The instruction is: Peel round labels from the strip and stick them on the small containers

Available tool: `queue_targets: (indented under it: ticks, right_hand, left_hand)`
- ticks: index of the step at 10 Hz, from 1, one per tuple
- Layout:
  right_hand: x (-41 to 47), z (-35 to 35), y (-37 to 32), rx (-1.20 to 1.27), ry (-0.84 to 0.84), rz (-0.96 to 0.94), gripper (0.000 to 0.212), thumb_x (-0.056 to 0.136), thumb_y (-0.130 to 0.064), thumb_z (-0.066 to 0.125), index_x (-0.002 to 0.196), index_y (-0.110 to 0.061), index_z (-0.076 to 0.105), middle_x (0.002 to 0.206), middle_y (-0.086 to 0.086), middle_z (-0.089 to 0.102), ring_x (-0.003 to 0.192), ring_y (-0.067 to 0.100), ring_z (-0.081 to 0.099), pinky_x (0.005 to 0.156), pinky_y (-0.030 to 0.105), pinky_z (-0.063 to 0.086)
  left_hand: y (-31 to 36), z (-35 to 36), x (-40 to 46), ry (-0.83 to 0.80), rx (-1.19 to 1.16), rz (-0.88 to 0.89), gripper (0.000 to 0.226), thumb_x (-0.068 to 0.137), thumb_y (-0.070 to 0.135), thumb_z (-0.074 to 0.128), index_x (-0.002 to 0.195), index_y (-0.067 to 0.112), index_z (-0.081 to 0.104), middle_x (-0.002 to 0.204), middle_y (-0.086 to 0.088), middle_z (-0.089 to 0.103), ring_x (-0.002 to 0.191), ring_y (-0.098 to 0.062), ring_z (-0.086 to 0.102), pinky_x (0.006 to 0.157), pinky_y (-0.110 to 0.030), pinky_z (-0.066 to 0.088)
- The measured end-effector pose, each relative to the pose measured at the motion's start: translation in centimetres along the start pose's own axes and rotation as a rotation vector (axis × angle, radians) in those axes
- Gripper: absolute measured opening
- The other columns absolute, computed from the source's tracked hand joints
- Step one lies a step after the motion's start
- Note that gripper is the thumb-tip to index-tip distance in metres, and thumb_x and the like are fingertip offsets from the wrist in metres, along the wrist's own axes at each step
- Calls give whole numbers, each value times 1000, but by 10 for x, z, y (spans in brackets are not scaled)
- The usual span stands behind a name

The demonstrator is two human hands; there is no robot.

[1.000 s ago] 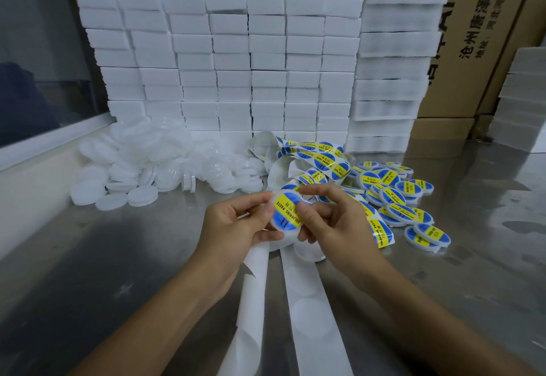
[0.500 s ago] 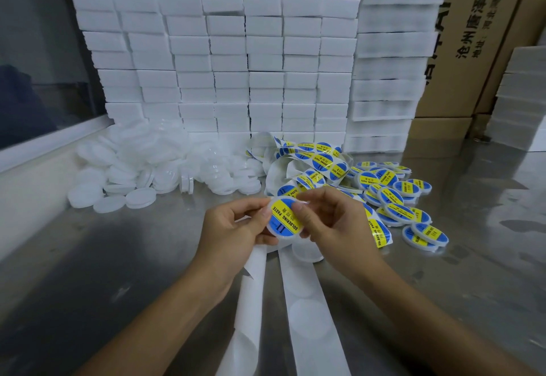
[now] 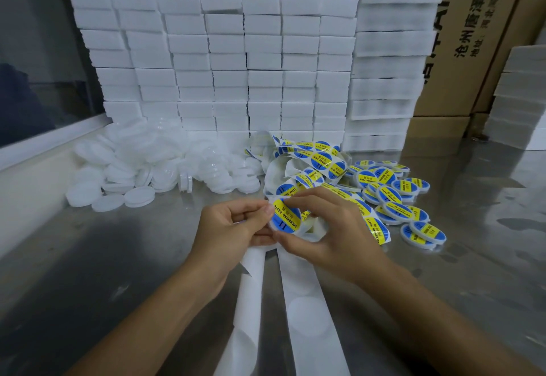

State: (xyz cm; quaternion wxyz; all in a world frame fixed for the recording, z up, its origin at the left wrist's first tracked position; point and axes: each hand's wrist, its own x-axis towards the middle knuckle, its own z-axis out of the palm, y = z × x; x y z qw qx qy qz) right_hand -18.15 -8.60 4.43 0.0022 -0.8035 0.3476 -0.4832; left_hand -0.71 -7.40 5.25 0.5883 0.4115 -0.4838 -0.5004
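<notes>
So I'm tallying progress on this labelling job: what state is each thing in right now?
Round label: pinched between both hands, tilted.
Left hand: gripping the label's left edge.
Right hand: fingers on the label's right side.
Backing strips: emptied, trailing toward the camera.
Label strip: still loaded, curled.
Labelled containers: stickered, heaped on the right.
Plain containers: unlabelled, piled on the left.

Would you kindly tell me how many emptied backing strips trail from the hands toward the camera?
2. The left backing strip runs down from under the left hand; the right backing strip lies beside it, below the right hand. They may join, hidden under the hands.
</notes>
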Motion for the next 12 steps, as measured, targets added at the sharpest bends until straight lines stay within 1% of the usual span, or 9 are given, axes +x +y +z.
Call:
queue_targets:
  ticks: [1, 2, 3, 4, 6, 8, 9, 11, 12]
  right_hand:
    - [3, -11, 11, -37, 17, 43, 36, 71, -27, 87, 99, -9, 74, 92, 1, 70, 83, 13, 64, 74, 22, 50]
    - [4, -29, 37, -152, 96, 226, 33, 74, -28, 83, 101, -12, 74, 92, -1, 69, 82, 7, 58, 75, 19, 48]
    - [-4, -49, 75, -319, 143, 472, 35, 77, -32, 79, 104, -12, 73, 98, 4, 68, 89, 19, 61, 74, 29, 46]
    - [-14, -61, 105, -426, 178, 663, 29, 75, -35, 78, 95, -14, 72, 108, 8, 62, 95, 26, 61, 81, 37, 47]
    - [-28, -61, 131, -567, 84, 829, 30, 81, -34, 72, 103, -12, 72, 108, 12, 66, 94, 32, 60, 71, 32, 39]
    - [-21, -62, 114, -546, 50, 787, 38, 84, -32, 68, 118, -15, 69, 120, 8, 68, 107, 32, 62, 86, 42, 51]
    - [-7, -59, 83, -399, -39, 668, 31, 86, -30, 69, 114, -16, 71, 114, 3, 71, 105, 22, 64, 84, 33, 49]
    - [-14, -69, -4, -236, -197, 384, 21, 84, -35, 71, 102, -26, 72, 94, -17, 70, 91, 2, 64, 80, 22, 49]
    - [-49, -92, -53, -103, -223, 295, 14, 80, -39, 73, 93, -32, 73, 86, -22, 69, 85, -3, 65, 74, 13, 47]
  left_hand:
    - [1, -2, 1, 33, 50, 31, 23, 70, 23, 75, 85, 7, 74, 70, -14, 72, 63, -25, 73, 57, -23, 57]
    - [-3, -9, 8, 138, 158, 108, 11, 84, 17, 72, 76, 9, 72, 62, -8, 70, 56, -18, 70, 54, -21, 56]
    - [-7, -17, 13, 210, 243, 127, 14, 88, 13, 68, 75, 10, 71, 57, -3, 68, 49, -12, 64, 50, -19, 53]
    - [-13, -21, 15, 219, 285, 111, 13, 88, 12, 69, 75, 11, 71, 56, -1, 68, 47, -11, 61, 48, -17, 51]
    - [-20, -27, 19, 202, 370, 91, 12, 87, 14, 70, 75, 13, 72, 59, -3, 70, 47, -11, 61, 49, -17, 50]
    - [-17, -31, 20, 173, 449, 127, 17, 86, 13, 70, 70, 13, 72, 62, -5, 70, 51, -12, 64, 53, -17, 50]
    - [-1, -31, 20, 155, 461, 205, 20, 87, 10, 68, 67, 11, 72, 61, -4, 70, 51, -9, 62, 52, -15, 49]
    - [40, -33, -14, -30, 667, 332, 21, 85, 10, 69, 68, 22, 72, 66, 0, 70, 59, -22, 66, 62, -33, 54]
    - [50, -46, -66, -47, 640, 373, 19, 83, 12, 74, 73, 28, 74, 65, 1, 70, 60, -18, 66, 64, -27, 54]
